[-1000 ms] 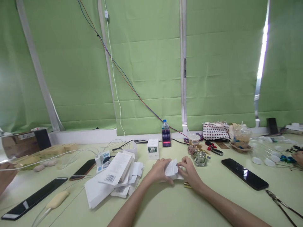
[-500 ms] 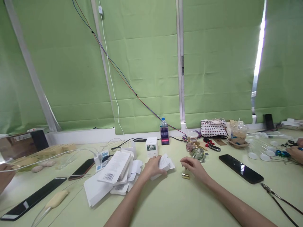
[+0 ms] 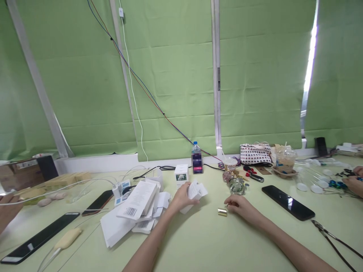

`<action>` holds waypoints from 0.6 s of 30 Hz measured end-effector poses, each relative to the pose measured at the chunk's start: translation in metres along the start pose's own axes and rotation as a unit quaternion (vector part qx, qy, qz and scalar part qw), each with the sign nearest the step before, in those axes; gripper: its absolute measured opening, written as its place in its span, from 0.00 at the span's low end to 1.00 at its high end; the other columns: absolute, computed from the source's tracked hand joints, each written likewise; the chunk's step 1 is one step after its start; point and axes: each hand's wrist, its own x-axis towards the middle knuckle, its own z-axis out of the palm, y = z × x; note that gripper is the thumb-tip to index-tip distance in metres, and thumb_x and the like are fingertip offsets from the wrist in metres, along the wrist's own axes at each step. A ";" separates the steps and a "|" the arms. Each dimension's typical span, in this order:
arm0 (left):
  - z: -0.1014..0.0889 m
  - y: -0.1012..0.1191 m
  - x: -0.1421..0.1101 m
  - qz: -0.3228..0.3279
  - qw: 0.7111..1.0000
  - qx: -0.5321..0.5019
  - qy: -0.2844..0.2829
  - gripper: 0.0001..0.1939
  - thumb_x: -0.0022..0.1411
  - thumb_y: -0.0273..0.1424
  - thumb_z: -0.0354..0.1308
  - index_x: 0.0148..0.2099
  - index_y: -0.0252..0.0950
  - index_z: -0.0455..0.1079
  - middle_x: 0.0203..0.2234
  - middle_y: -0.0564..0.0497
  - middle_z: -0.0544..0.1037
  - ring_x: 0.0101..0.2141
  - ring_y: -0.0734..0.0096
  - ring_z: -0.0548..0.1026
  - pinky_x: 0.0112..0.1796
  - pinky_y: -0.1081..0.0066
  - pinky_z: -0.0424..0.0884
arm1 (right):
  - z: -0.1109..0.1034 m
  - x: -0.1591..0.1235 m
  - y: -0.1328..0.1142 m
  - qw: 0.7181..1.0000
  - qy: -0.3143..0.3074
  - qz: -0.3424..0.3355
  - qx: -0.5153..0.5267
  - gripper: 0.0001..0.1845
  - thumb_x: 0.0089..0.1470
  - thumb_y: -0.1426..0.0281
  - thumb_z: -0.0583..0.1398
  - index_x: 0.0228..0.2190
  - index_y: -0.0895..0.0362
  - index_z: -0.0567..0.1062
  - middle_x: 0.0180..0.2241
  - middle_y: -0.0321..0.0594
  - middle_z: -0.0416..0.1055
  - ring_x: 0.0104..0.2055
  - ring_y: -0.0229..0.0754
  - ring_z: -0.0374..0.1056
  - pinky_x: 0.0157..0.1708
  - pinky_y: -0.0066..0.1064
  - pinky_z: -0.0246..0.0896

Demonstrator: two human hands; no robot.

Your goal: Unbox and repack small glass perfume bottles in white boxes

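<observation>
The left hand (image 3: 181,200) grips a white carton (image 3: 194,192), flaps out, contents unclear. At its four o'clock lies a gold cylinder (image 3: 222,212), nine o'clock from the right hand (image 3: 239,207), whose fingers curl narrowly; whether they hold anything I cannot tell. At its two o'clock, a clear cup (image 3: 285,161) contains pale-brown drink.

Between the left forearm (image 3: 150,240) and right forearm (image 3: 286,236), the table (image 3: 211,245) is passable up to the gold cylinder (image 3: 222,212).
</observation>
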 end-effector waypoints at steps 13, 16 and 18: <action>0.009 -0.005 0.005 -0.026 0.933 -0.360 0.022 0.34 0.41 0.33 0.70 0.48 0.40 0.56 0.49 0.44 0.68 0.51 0.58 0.68 0.45 0.66 0.66 | 0.014 0.000 -0.031 0.994 -0.028 -0.105 -0.003 0.07 0.55 0.69 0.57 0.30 0.52 0.77 0.43 0.39 0.67 0.46 0.43 0.64 0.47 0.33 0.59; 0.010 -0.008 0.007 -0.019 0.936 -0.352 0.019 0.34 0.41 0.34 0.71 0.47 0.40 0.55 0.48 0.45 0.69 0.51 0.59 0.67 0.47 0.65 0.66 | 0.024 -0.003 -0.033 0.983 -0.058 -0.152 -0.086 0.08 0.54 0.73 0.58 0.28 0.52 0.77 0.42 0.39 0.69 0.47 0.44 0.62 0.45 0.34 0.60; 0.012 -0.010 0.008 -0.016 0.943 -0.332 0.023 0.34 0.40 0.35 0.71 0.47 0.40 0.56 0.48 0.45 0.69 0.51 0.59 0.68 0.48 0.65 0.65 | 0.028 -0.005 -0.032 0.977 -0.043 -0.159 -0.135 0.09 0.54 0.75 0.56 0.28 0.53 0.76 0.39 0.40 0.69 0.44 0.44 0.63 0.42 0.34 0.60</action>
